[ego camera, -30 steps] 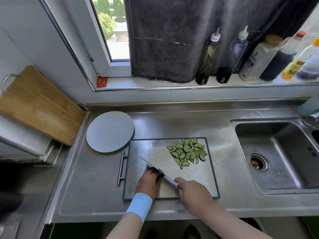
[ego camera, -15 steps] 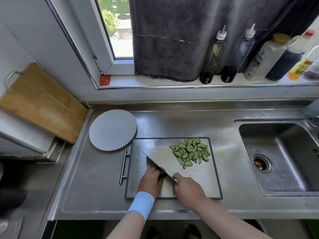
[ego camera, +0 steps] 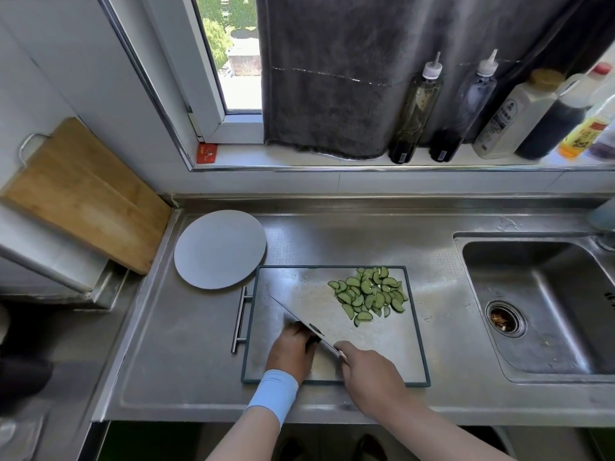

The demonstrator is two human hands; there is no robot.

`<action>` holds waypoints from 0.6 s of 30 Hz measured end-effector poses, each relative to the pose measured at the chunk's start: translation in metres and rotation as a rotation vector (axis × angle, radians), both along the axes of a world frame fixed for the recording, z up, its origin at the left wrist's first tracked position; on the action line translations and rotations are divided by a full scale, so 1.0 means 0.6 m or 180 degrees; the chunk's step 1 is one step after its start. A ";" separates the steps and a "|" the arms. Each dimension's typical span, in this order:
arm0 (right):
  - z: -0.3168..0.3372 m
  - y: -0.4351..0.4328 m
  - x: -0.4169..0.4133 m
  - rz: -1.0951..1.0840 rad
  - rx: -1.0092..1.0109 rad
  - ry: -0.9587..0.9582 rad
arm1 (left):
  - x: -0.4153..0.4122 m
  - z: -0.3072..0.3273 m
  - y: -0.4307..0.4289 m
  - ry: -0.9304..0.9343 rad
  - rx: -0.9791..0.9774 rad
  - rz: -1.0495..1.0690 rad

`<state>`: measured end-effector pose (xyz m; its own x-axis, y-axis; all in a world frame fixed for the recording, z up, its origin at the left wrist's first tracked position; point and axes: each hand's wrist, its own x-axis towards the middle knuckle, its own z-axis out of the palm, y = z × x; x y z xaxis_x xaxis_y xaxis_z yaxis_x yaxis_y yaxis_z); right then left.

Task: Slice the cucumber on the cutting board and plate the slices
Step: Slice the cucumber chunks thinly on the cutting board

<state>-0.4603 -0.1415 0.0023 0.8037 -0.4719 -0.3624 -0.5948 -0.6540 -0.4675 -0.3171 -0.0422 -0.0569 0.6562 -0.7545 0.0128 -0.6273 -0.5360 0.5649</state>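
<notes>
A steel cutting board [ego camera: 382, 334] with a dark rim lies on the counter. A pile of half-moon cucumber slices [ego camera: 369, 294] sits at its far right. My right hand [ego camera: 369, 371] grips the handle of a cleaver [ego camera: 299, 319], whose blade runs diagonally toward the board's far left. My left hand [ego camera: 291, 349], with a light blue wristband, rests curled on the board right behind the blade, over a small dark piece that is mostly hidden. A round grey plate [ego camera: 219, 249] lies bare, just past the board's far left corner.
A sink [ego camera: 545, 304] with a drain is at the right. A wooden board [ego camera: 83, 194] leans against the left wall. Several bottles [ego camera: 416, 108] stand on the window sill under a dark curtain. The steel board's bar handle [ego camera: 240, 319] sticks out on the left.
The view has shifted slightly. Both hands and the cleaver stay at the board's near left, with the blade edged a little along the hidden piece. The slice pile is unchanged.
</notes>
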 end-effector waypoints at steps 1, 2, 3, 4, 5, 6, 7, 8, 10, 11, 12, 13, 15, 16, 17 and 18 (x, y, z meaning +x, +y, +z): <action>0.001 0.000 -0.006 0.0002 -0.0021 -0.0007 | 0.000 0.000 0.000 -0.0014 -0.0010 -0.0001; 0.002 -0.001 -0.011 -0.0009 -0.0032 -0.0001 | 0.000 0.000 0.000 -0.0015 -0.0017 0.0001; 0.003 -0.001 -0.016 -0.0027 -0.0029 0.0010 | 0.001 0.000 0.000 -0.0013 -0.0021 -0.0003; 0.004 -0.002 -0.020 -0.0041 -0.0017 0.0023 | 0.001 -0.001 0.001 0.0000 -0.0002 -0.0016; 0.004 -0.003 -0.023 -0.0048 -0.0004 0.0035 | 0.002 -0.001 0.001 -0.0003 0.0015 -0.0036; 0.005 -0.003 -0.026 -0.0048 0.0007 0.0036 | 0.003 -0.003 0.002 0.0002 0.0041 -0.0057; 0.005 -0.004 -0.027 -0.0045 0.0009 0.0033 | 0.003 -0.004 0.002 -0.0002 0.0053 -0.0070; 0.004 -0.006 -0.027 -0.0036 0.0005 0.0026 | 0.004 -0.006 0.002 0.0005 0.0057 -0.0070; 0.004 -0.009 -0.024 -0.0012 0.0000 0.0020 | 0.006 -0.012 0.003 0.0013 0.0058 -0.0061; 0.004 -0.011 -0.022 -0.0001 0.0001 0.0025 | 0.006 -0.014 0.003 0.0004 0.0043 -0.0061; 0.003 -0.013 -0.020 0.0005 0.0011 0.0034 | 0.006 -0.015 0.003 -0.0006 0.0016 -0.0054; 0.003 -0.014 -0.017 0.0003 0.0024 0.0046 | 0.005 -0.015 0.003 -0.0014 -0.0019 -0.0039; -0.001 -0.015 -0.009 -0.0011 0.0061 0.0074 | 0.005 -0.018 0.003 0.0016 -0.0075 -0.0004; -0.004 -0.015 -0.003 -0.0018 0.0090 0.0100 | 0.005 -0.020 0.004 0.0036 -0.0101 0.0009; -0.007 -0.015 0.004 -0.0019 0.0118 0.0134 | 0.005 -0.022 0.004 0.0065 -0.0115 0.0014; -0.009 -0.014 0.012 -0.0019 0.0139 0.0160 | 0.005 -0.024 0.005 0.0089 -0.0120 0.0014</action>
